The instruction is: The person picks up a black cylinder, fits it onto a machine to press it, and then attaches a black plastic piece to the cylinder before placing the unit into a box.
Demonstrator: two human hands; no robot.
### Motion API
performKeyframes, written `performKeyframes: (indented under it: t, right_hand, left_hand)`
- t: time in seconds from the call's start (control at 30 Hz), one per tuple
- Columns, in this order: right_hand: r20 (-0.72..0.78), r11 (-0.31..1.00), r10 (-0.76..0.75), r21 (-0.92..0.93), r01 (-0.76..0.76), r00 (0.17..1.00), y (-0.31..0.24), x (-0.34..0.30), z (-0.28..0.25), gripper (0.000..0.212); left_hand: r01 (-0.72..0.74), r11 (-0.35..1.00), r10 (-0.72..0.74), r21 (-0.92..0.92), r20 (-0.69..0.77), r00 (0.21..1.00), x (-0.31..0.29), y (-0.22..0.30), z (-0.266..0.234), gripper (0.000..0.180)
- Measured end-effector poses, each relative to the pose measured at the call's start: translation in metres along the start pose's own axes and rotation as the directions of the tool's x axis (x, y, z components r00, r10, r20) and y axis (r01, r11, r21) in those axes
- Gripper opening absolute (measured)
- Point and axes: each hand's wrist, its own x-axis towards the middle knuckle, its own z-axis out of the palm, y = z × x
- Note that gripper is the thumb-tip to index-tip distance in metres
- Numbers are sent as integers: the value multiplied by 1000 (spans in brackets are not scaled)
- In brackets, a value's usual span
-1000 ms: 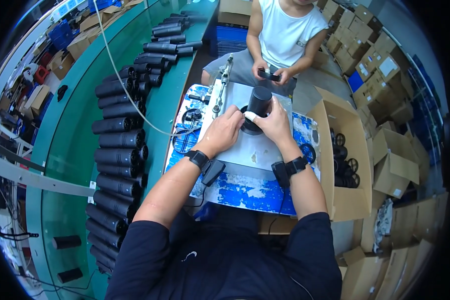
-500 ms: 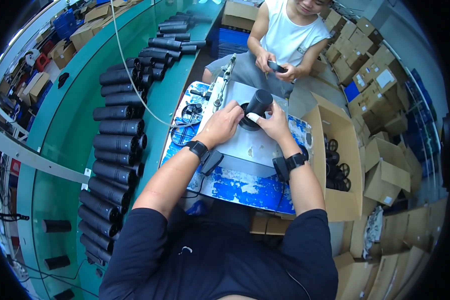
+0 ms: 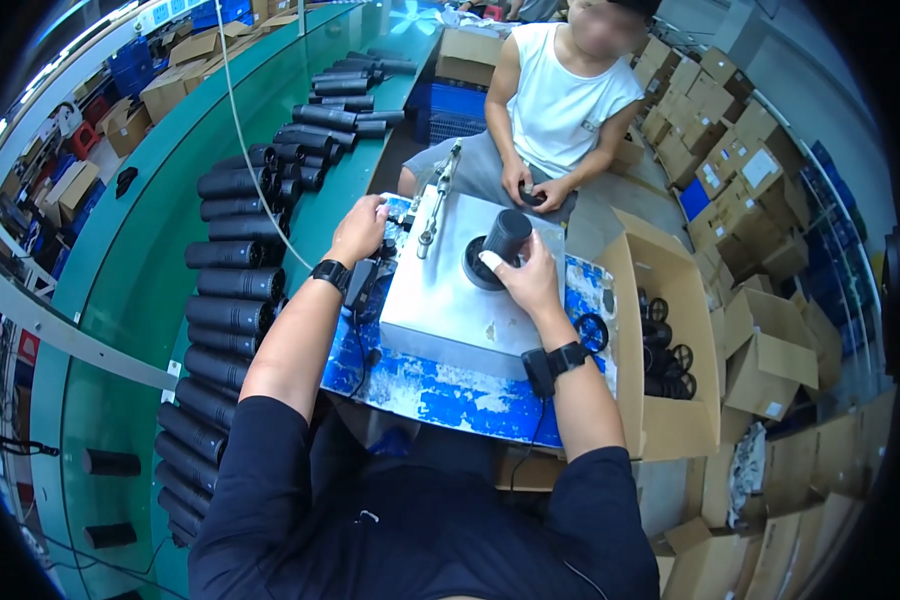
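Observation:
On a grey metal box, a black cylinder stands tilted in a dark round fitting. My right hand is closed round the cylinder's lower side, a white wrap on its thumb. My left hand is past the box's left side, next to small black parts on the blue table. Its fingers are curled in, and whatever they hold is hidden. Between the two hands, a metal air cylinder is mounted along the box's top.
Several black tubes lie in a row on the green bench to my left. An open carton with black wheel-like parts stands at right. A black ring lies by my right wrist. Across from me sits a person holding a dark part.
My left hand has left the fitting and moved left, beyond the metal box. My right hand stays on the black cylinder. The person opposite has lowered their hands.

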Motion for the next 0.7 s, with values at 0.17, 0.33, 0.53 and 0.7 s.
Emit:
performKeyframes:
  t: [0.17, 0.33, 0.53, 0.7]
  right_hand:
    - [-18, 1000, -7, -1, 7, 1000, 8, -4, 0, 60]
    - [-1, 999, -33, -12, 33, 999, 12, 0, -1, 57]
    - [-28, 998, -41, 41, 42, 999, 3, 1, 10, 50]
    - [-51, 997, -73, 5, 74, 996, -2, -1, -9, 50]
  left_hand:
    - [64, 994, -82, 86, 219, 972, 14, -10, 12, 40]
    - [87, 992, -105, 96, 203, 973, 16, -7, 14, 43]
    - [116, 992, -122, 51, 132, 984, 1, 7, -21, 43]
    - [-214, 837, 74, -504, -284, 956, -108, 86, -53, 32]
